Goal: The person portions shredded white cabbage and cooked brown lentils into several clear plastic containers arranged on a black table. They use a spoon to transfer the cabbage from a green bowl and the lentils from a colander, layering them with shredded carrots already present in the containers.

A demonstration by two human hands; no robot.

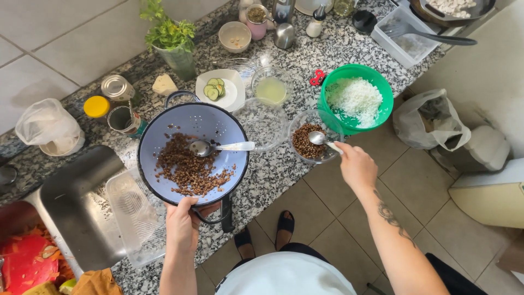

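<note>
Speckled granite bench (284, 164) runs diagonally, tiled floor below, steel sink (76, 202) at near left with a clear plastic tray (131, 218) at its edge. Left hand (183, 224) fingers curled tight around the rim of a blue enamel colander (218, 125), held tilted over the bench edge; brown lentils (185, 169) inside, a metal spoon (210, 147) lying in it. Right hand (355, 164), arm extended, pinches the handle of a second spoon (319, 138), bowl end dipped in a glass bowl of lentils (311, 142) right at the bench edge. Just beyond, touching close: green bowl of rice (357, 98). Empty glass bowl (262, 123) between colander and lentil bowl. Farther: cucumber plate (226, 90), juice bowl (270, 87), herb pot (174, 49). Bench crowded; open floor to the right.
</note>
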